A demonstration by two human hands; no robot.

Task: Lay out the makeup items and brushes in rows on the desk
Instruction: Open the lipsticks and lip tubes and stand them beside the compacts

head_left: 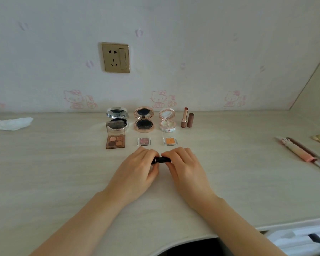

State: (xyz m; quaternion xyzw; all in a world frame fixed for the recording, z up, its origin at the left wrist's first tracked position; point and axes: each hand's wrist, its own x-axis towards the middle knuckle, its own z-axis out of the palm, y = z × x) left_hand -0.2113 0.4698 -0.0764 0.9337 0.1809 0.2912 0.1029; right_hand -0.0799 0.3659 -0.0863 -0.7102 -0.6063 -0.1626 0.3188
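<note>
Three compacts (144, 118) and a lipstick (184, 117) line the wall; three palettes (144, 141) lie before them; brushes (303, 154) far right.

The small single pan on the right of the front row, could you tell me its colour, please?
Orange, in a clear case with its lid up: the single pan, seen in the head view.

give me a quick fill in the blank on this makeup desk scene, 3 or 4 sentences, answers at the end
1. Both hands, the left hand and the right hand, hold one small ____ tube between them.
2. The open lipstick stands upright with its ____ standing beside it.
3. The back row holds ____ open round compacts.
4. The eyeshadow quad sits at the ____ end of the front row.

Answers: black; cap; three; left
</note>
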